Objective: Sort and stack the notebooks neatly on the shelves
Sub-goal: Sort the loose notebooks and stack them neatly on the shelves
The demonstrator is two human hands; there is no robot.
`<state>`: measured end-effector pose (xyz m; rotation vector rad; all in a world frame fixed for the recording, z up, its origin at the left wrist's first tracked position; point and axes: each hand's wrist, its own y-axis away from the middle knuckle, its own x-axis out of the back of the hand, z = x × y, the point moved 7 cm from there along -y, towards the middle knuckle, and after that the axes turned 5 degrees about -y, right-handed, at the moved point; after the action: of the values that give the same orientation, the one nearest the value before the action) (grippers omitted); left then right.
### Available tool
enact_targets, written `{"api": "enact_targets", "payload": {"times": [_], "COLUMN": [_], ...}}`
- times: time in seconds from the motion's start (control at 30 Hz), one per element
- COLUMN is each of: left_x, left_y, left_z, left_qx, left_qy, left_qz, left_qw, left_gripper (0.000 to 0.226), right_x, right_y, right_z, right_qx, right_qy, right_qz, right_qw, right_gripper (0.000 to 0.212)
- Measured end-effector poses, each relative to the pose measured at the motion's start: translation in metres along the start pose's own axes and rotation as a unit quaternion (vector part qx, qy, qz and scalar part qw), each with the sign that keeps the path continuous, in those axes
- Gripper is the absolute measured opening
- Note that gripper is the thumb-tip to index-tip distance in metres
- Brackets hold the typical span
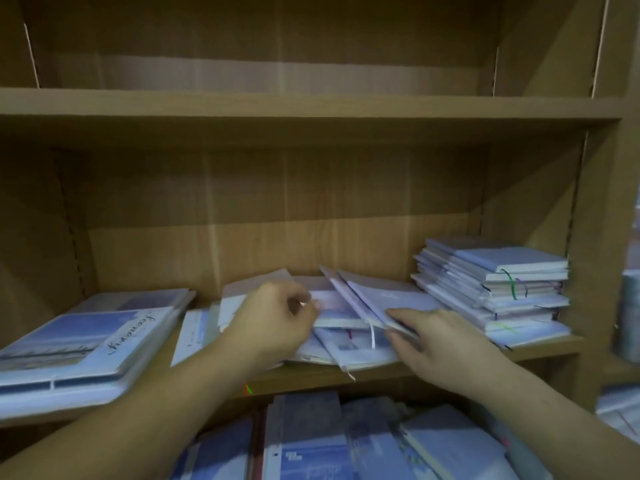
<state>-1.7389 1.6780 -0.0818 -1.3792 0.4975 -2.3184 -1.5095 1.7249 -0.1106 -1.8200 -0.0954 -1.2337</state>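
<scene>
Lower shelf: notebooks [346, 445] lie crowded and overlapping below the forearms, not yet sorted.
Front edge of middle shelf [381, 377]: the loose pile [346, 348] overhangs it slightly, and a ribbon marker dangles past the lip. A careless tug could slide covers off here.
Left hand [277, 323]: on the loose pile near its left side, fingers [301, 301] curled together. Blur hides whether they pinch a cover or only rest on it.
Right hand [440, 344]: at the pile's right side, thumb beneath and fingers [410, 315] laid over the near edge of the tilted notebooks [391, 296], clamped on them.
Step in hand: likely gathering the scattered middle pile, with the tilted notebooks being lifted or squared.
Next move: probably calls for levelling these covers, aligning their edges, then carrying them to a stack of matching size.
Left stack [86, 341]: large notebooks at the shelf's left end, jutting over the front edge; bare board shows between it and the loose pile.
Right stack [502, 296]: smaller notebooks piled roughly against the right wall [595, 237], just beside the tilted notebooks, so sideways room there is tight.
Back panel [277, 237]: well behind the pile, with headroom above it.
Upper shelf [311, 105]: only wood is visible.
</scene>
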Motion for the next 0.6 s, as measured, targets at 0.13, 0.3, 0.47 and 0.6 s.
{"api": "enact_targets", "payload": {"times": [0.13,0.3,0.47,0.6], "left_x": [-0.048,-0.061,-0.051,-0.049], "left_y": [0.019,0.026,0.044,0.068], "left_z": [0.033,0.049,0.048,0.035], "left_qx": [0.168,0.206,0.199,0.166], "left_qy": [0.306,0.362,0.376,0.391], "left_qz": [-0.161,-0.120,-0.084,-0.083], "left_qw": [0.923,0.901,0.901,0.901], "left_gripper": [0.045,0.017,0.020,0.022], "right_x": [0.005,0.015,0.038,-0.001], "right_y": [0.020,0.043,0.071,0.102], "right_z": [-0.037,-0.034,0.037,0.035], "right_qx": [0.086,0.025,-0.227,-0.336], "right_qy": [0.066,-0.116,-0.170,-0.418], "right_qz": [0.077,0.079,0.123,-0.002], "right_qw": [0.991,0.990,0.951,0.844], "right_gripper": [0.032,0.041,0.020,0.007]}}
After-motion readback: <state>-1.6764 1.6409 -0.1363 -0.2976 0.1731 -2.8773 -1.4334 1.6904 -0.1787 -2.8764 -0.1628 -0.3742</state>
